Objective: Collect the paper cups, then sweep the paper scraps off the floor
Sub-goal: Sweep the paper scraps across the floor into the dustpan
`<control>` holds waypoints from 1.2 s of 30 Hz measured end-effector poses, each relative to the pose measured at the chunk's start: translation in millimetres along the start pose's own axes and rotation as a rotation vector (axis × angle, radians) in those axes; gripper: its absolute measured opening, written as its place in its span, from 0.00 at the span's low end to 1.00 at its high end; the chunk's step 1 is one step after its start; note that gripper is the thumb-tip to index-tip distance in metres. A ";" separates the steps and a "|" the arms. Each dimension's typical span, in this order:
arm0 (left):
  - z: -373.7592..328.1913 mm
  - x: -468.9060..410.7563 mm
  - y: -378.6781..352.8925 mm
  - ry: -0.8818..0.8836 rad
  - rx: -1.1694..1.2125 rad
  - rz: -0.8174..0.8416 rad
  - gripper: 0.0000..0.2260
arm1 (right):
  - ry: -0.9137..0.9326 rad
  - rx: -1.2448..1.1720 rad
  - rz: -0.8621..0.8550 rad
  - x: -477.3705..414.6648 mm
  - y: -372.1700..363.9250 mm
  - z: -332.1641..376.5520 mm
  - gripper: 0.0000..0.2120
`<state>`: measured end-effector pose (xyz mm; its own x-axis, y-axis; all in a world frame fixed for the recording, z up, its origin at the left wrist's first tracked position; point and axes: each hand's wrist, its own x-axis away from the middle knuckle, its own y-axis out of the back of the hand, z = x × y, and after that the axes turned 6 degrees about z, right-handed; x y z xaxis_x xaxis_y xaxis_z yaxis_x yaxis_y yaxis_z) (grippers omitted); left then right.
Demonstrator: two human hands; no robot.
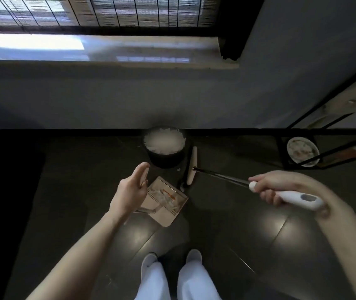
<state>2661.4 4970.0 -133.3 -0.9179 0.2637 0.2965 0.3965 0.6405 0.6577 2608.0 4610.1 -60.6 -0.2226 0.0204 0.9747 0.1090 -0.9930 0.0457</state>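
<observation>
My right hand (pixel 281 187) grips the white handle of a broom (pixel 298 198); its dark shaft runs left and down to the beige broom head (pixel 192 165) on the dark floor. A beige dustpan (pixel 164 204) lies on the floor left of the broom head, with white paper scraps (pixel 162 195) inside it. My left hand (pixel 129 191) hovers just left of the dustpan, fingers apart, holding nothing. A black bin (pixel 166 156) lined with a white bag (pixel 164 141) stands by the wall just beyond the broom head.
A grey wall with a window ledge (pixel 108 53) rises ahead. At the right stands a black metal frame (pixel 302 148) with a round white container (pixel 302 150) inside it. My white shoes (pixel 172 260) stand on the glossy dark floor below.
</observation>
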 end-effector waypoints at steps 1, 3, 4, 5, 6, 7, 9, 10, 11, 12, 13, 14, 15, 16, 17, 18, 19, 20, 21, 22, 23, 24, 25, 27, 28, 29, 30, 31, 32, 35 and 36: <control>0.6 0.9 0.7 -0.001 0.004 0.009 0.21 | 0.005 0.001 -0.005 8.2 2.2 -1.7 0.26; 1.3 1.4 2.1 -0.004 0.021 0.032 0.22 | 0.015 0.029 -0.029 17.4 0.7 -4.8 0.26; 1.8 1.8 1.8 -0.006 0.027 0.040 0.22 | 0.022 0.045 -0.049 16.2 -1.4 -5.9 0.26; 2.9 2.1 1.8 -0.009 0.025 0.042 0.22 | 0.031 0.058 -0.068 11.9 -5.2 -5.9 0.26; 4.5 2.7 1.7 -0.009 0.019 0.041 0.22 | 0.040 0.066 -0.084 4.0 -11.0 -6.1 0.26; 7.1 3.5 2.0 -0.010 0.010 0.038 0.22 | 0.055 0.066 -0.091 -6.6 -19.2 -6.3 0.26; 13.8 6.3 3.2 -0.020 -0.010 0.032 0.21 | 0.100 0.045 -0.104 -32.8 -44.6 -12.9 0.27; 16.8 7.1 3.8 -0.029 -0.017 0.026 0.21 | 0.116 0.037 -0.111 -46.5 -61.7 -19.1 0.28; 18.9 7.9 4.1 -0.037 -0.017 0.016 0.21 | 0.123 0.032 -0.105 -58.9 -80.6 -26.6 0.30; 19.8 7.5 4.1 -0.045 -0.012 0.004 0.21 | 0.124 0.017 -0.088 -69.3 -99.7 -35.1 0.31; 19.1 6.2 3.5 -0.052 -0.001 -0.007 0.21 | 0.121 -0.002 -0.067 -76.5 -117.1 -42.6 0.32; 17.4 4.7 2.7 -0.057 0.016 -0.014 0.21 | 0.115 -0.016 -0.048 -80.3 -131.3 -49.5 0.33; 14.9 2.2 1.9 -0.063 0.030 -0.016 0.21 | 0.107 -0.029 -0.028 -80.8 -141.9 -54.6 0.33; 12.4 -0.3 1.3 -0.069 0.038 -0.013 0.21 | 0.093 -0.053 -0.005 -79.1 -147.9 -58.8 0.33; 10.7 -2.9 1.8 -0.072 0.040 -0.010 0.21 | 0.072 -0.087 0.017 -74.8 -150.1 -62.2 0.32; 9.5 -5.6 2.7 -0.068 0.042 -0.011 0.21 | 0.050 -0.118 0.038 -68.7 -148.9 -64.7 0.31; 9.2 -7.0 4.2 -0.056 0.044 -0.010 0.21 | 0.026 -0.142 0.055 -61.6 -145.7 -67.2 0.30; 9.6 -8.0 6.2 -0.045 0.042 -0.004 0.21 | 0.004 -0.155 0.068 -53.9 -141.5 -69.7 0.29; 9.9 -7.8 7.9 -0.035 0.039 0.002 0.21 | -0.011 -0.160 0.079 -45.2 -135.5 -71.3 0.27; 10.5 -6.6 9.4 -0.028 0.035 0.010 0.21 | -0.019 -0.161 0.086 -36.1 -129.1 -72.2 0.26; 11.1 -5.1 10.8 -0.027 0.031 0.019 0.21 | -0.023 -0.161 0.089 -27.2 -123.0 -71.5 0.24; 12.0 -3.0 11.7 -0.029 0.027 0.033 0.20 | -0.027 -0.159 0.092 -18.6 -116.9 -70.4 0.22; 13.3 -0.1 12.5 -0.030 0.023 0.048 0.20 | -0.033 -0.160 0.096 -10.6 -112.6 -69.3 0.21; 18.1 6.2 15.2 -0.024 0.017 0.062 0.19 | -0.032 -0.167 0.105 2.7 -108.8 -67.6 0.18; 21.2 9.5 16.8 -0.016 0.024 0.059 0.19 | -0.027 -0.167 0.108 8.4 -109.4 -67.4 0.17; 24.5 12.5 18.8 -0.008 0.034 0.049 0.19 | -0.020 -0.162 0.108 13.3 -111.7 -67.4 0.16; 27.7 15.7 21.0 0.000 0.045 0.037 0.19 | -0.011 -0.159 0.105 17.8 -115.2 -67.9 0.15; 30.8 19.4 23.4 0.004 0.055 0.025 0.19 | 0.004 -0.171 0.097 21.6 -118.6 -68.8 0.14; 33.6 22.6 26.0 0.000 0.066 0.015 0.19 | 0.022 -0.200 0.090 24.8 -121.5 -69.0 0.14; 43.6 34.3 33.5 -0.020 0.085 0.006 0.19 | 0.049 -0.323 0.075 33.5 -128.4 -70.8 0.13; 47.5 38.7 35.9 -0.028 0.077 0.008 0.19 | 0.049 -0.347 0.073 36.6 -131.1 -71.8 0.13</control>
<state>2639.3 5037.4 -131.0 -0.9150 0.2886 0.2819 0.4028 0.6915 0.5997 2516.0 4732.6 -46.7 -0.2738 -0.0489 0.9605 -0.2071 -0.9723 -0.1085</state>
